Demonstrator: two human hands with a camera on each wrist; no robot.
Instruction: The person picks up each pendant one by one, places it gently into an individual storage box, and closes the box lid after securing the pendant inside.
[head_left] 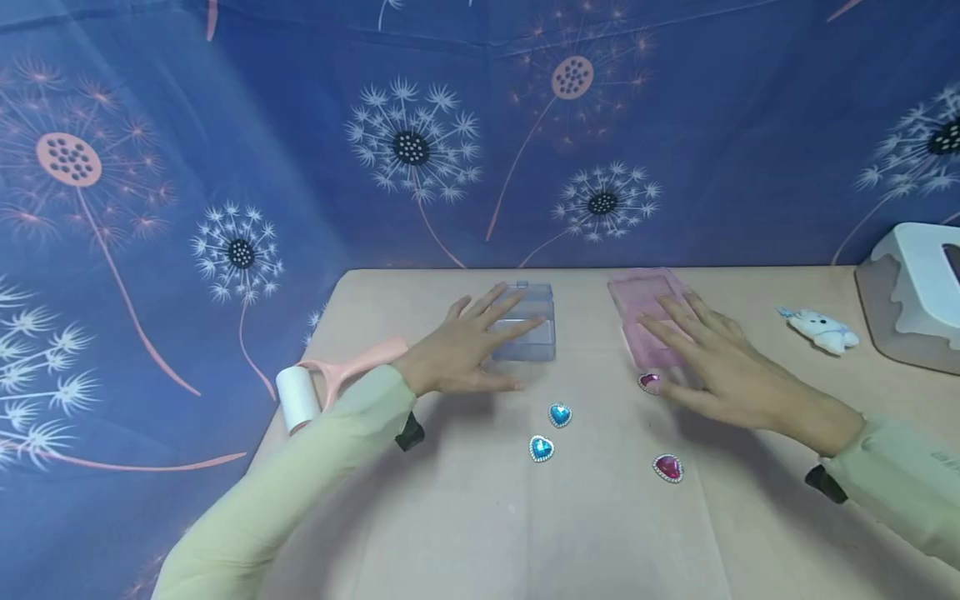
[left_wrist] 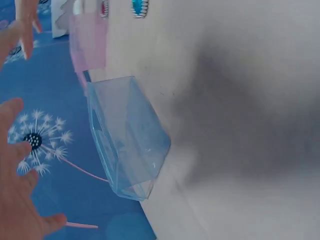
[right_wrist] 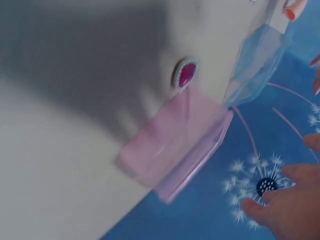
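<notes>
My left hand (head_left: 468, 350) hovers with spread fingers over a clear blue plastic box (head_left: 525, 343), whose lid is open toward the back. The right hand (head_left: 712, 367), fingers also spread, is above a clear pink box (head_left: 645, 296) with its lid open. In the wrist views both the blue box (left_wrist: 127, 140) and the pink box (right_wrist: 175, 140) stand apart from the fingers. Two blue heart gems (head_left: 559, 414) with silvery rims lie in front of the blue box. One pink heart gem (head_left: 649, 382) is partly behind the right thumb; another pink heart gem (head_left: 668, 468) lies nearer me.
A pink-handled lint roller (head_left: 298, 400) lies at the table's left edge, behind the left forearm. On the right are a small white plush toy (head_left: 821, 330) and a white and brown container (head_left: 911, 292). A blue dandelion-print cloth (head_left: 480, 167) hangs behind the table.
</notes>
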